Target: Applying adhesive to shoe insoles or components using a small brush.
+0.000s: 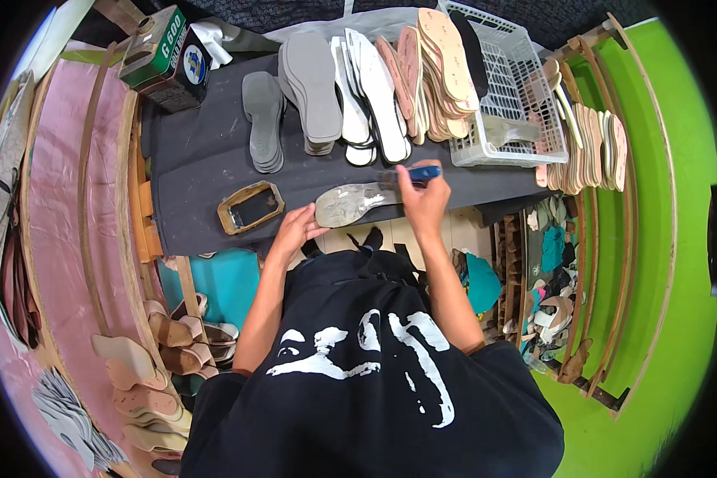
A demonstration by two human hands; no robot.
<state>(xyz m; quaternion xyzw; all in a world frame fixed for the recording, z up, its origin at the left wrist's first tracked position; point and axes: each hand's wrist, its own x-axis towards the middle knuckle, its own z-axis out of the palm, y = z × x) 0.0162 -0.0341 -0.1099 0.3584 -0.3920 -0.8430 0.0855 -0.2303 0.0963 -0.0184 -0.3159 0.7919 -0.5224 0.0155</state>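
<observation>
Black cloth shirt [358, 406], blotchy waisted sole [345, 205]

1. Upper left: green-and-black boxy metal can [167, 64] on dark cloth-covered table [187, 163].
2. Upper right: translucent plastic crate [498, 153] right of beige flat insoles [444, 60].
3. Centre-left: brown octagonal tray [228, 221], left of grey flat sole [344, 207].

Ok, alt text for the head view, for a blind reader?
Right hand holds a brush at a sole, the left hand touching its wide end; stacked soles and a crate lie beyond, a tray at left.
</observation>
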